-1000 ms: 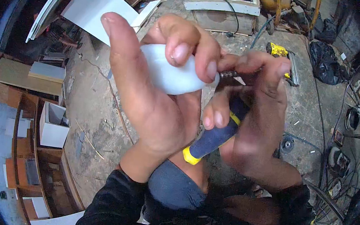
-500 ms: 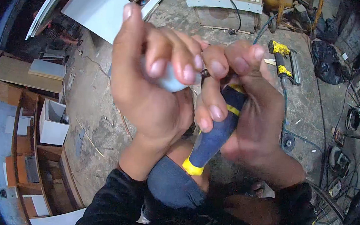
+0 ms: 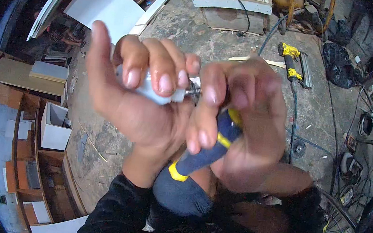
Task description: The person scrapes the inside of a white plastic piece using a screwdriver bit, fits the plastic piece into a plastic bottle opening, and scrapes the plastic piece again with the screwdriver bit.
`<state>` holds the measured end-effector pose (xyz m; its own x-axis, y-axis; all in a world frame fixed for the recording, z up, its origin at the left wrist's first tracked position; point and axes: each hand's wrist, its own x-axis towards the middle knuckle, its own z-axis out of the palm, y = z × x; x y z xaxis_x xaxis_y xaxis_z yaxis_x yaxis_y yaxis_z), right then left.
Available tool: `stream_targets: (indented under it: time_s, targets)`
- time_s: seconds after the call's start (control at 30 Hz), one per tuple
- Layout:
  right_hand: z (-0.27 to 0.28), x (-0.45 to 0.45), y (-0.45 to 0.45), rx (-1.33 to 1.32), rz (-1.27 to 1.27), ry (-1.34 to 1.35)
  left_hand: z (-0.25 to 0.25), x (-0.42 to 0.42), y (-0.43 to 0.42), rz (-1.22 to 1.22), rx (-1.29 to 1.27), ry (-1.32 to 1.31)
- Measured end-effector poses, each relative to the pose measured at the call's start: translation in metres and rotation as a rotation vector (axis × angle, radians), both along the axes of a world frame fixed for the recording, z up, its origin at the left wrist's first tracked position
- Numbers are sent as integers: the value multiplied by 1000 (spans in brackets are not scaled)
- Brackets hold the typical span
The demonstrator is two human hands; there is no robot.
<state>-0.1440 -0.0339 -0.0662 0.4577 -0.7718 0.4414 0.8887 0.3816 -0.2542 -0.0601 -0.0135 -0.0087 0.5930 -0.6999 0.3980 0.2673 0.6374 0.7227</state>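
Raised in front of my body, my left hand [image 3: 139,116] has its fingers curled round a smooth white plastic-looking piece [image 3: 150,93], with the thumb sticking up. A thin metal part [image 3: 193,90] shows at that piece's right end, near my right fingertips; whether they touch it I cannot tell. My right hand [image 3: 259,128], a little blurred, is closed on a screwdriver [image 3: 203,156] with a thick dark blue and yellow handle. Its handle slants down to the left, butt end lowest; the shaft is hidden by the fingers.
A yellow and black nail gun [image 3: 290,61] with a hose lies on the concrete floor to the right. White boards [image 3: 105,7] lean at the upper left. A wooden cabinet frame [image 3: 72,182] stands at left, and a white box-like bench [image 3: 233,4] at the back.
Both hands have moved down and to the left. The screwdriver handle has shifted left with the right hand. More of the white piece and its metal end shows now.
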Motion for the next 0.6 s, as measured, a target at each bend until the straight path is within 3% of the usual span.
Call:
stream_targets:
  time_s: [0.23, 0.5, 0.6]
  targets:
    - [-5, 4, 5, -212, -193, 31, 6, -1, 3, -160, 18, 156]
    - [9, -10, 0, 496, 561, 72, -1, 17, 7, -172, -153, -167]
    - [0, -4, -8, 495, 681, 2, -3, 22, 6, -220, -156, -216]
